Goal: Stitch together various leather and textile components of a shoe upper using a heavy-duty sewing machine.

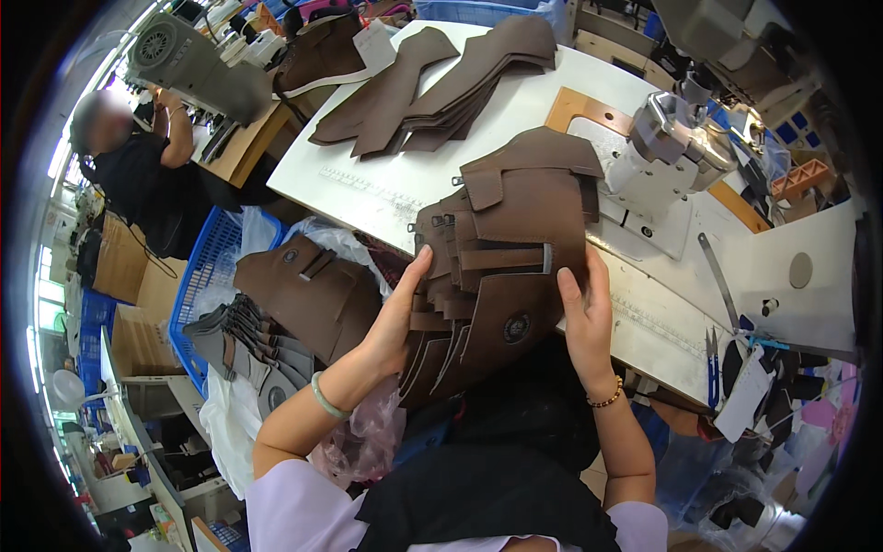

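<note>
Between my two hands is a stack of brown leather-like boot upper pieces (524, 216), tilted over the near edge of the white table (317, 198). Zipper pulls, straps and a round dark emblem show on the stack. My left hand (397, 308) grips its left edge, thumb on top, the other fingers hidden beneath. At the right edge my right hand (587, 317) clasps it, with the thumb on the front and the fingers along the side. More brown cut pieces (478, 78) lie piled at the far side of the table, near a finished brown boot (322, 55).
A sewing machine (662, 152) stands at the right, with blue-handled thread snips (712, 368) near the table's right edge. Left of me, a blue basket (207, 267) holds plastic bags, another brown upper (313, 294) and grey pieces (248, 350). A co-worker (138, 175) sits at the far left.
</note>
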A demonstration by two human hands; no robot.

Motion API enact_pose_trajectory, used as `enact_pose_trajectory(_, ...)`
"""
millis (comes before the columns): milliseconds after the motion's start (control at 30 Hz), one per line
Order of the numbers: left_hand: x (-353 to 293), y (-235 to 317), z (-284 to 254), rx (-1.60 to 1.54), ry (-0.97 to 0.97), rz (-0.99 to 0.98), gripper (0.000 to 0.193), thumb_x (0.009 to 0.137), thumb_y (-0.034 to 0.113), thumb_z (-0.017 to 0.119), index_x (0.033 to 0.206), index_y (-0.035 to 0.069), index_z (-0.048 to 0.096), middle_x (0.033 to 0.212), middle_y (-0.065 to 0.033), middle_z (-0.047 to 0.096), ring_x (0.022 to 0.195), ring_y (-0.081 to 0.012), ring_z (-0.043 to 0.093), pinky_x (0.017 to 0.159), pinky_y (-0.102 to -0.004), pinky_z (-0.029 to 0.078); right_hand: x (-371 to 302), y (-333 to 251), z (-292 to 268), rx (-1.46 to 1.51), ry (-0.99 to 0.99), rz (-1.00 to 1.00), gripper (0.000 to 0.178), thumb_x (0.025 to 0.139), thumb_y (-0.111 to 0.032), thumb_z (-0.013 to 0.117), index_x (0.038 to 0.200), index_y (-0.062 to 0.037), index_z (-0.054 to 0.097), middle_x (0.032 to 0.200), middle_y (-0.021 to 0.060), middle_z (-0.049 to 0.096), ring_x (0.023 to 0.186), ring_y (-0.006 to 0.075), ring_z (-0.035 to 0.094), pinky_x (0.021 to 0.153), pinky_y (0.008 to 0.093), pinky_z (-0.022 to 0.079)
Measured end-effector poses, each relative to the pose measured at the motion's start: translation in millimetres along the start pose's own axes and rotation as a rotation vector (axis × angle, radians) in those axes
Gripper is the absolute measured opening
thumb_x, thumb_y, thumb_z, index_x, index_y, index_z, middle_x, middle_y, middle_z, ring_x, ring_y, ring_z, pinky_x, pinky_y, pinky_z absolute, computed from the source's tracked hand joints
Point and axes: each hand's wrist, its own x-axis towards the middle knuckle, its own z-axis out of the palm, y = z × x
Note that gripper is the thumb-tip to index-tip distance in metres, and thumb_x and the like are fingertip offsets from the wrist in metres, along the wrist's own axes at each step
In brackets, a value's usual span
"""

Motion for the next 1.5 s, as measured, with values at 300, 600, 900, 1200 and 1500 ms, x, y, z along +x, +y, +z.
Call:
enact_pose_trajectory(300, -8, -2, -8, 0.012, 0.070, 0.064, 0.073, 0.094, 0.062, 0.042, 0.139, 0.004, 0.044, 0.138, -0.0135, 0.051, 0.122, -0.0248, 0.053, 0.102, -0.0398, 0.043, -51, 3, 23, -0.034, -0.205, -0.115, 0.075, 0.093, -0.015, 0.063, 0.146, 0.0094, 0.016, 0.150, 0.0240, 0.028, 0.137, 0.0302, 0.034, 0.113, 0.0392, 0.027)
enact_pose_trajectory(600, -38, -1, -10, 0.263, 0.062, 0.082, 0.072, 0.092, 0.054, 0.053, 0.139, 0.002, 0.042, 0.138, -0.0150, 0.050, 0.123, -0.0253, 0.052, 0.103, -0.0397, 0.042, -59, -3, 20, -0.363, -0.365, -0.246, 0.082, 0.089, -0.014, 0.065, 0.147, 0.0103, 0.012, 0.151, 0.0309, 0.018, 0.141, 0.0419, 0.024, 0.114, 0.0434, 0.025)
enact_pose_trajectory(900, -25, -4, -26, 0.012, 0.176, -0.088, 0.060, 0.083, 0.041, 0.061, 0.128, 0.002, 0.054, 0.122, -0.0179, 0.061, 0.108, -0.0289, 0.061, 0.095, -0.0407, 0.048, -57, -3, 9, -0.308, -0.313, -0.302, 0.059, 0.089, -0.011, 0.065, 0.140, 0.0034, 0.038, 0.142, 0.0246, 0.042, 0.132, 0.0364, 0.042, 0.108, 0.0414, 0.037)
enact_pose_trajectory(1200, -24, -13, -35, 0.042, 0.169, 0.003, 0.056, 0.083, 0.034, 0.060, 0.129, 0.002, 0.052, 0.119, -0.0172, 0.062, 0.106, -0.0304, 0.062, 0.094, -0.0441, 0.048, -26, -7, 0, -0.152, -0.219, -0.157, 0.028, 0.090, -0.007, 0.064, 0.115, 0.0008, 0.056, 0.109, 0.0148, 0.058, 0.086, 0.0235, 0.063, 0.075, 0.0301, 0.052)
enact_pose_trajectory(1500, -100, 54, 20, 0.823, -0.083, 0.054, 0.052, 0.081, 0.016, 0.064, 0.127, -0.004, 0.049, 0.105, -0.0106, 0.065, 0.099, -0.0188, 0.062, 0.088, -0.0312, 0.051, -30, -96, -51, -0.709, -0.284, -0.695, 0.088, 0.066, -0.043, 0.084, 0.135, 0.0006, 0.049, 0.133, 0.0178, 0.050, 0.126, 0.0360, 0.047, 0.104, 0.0438, 0.038)
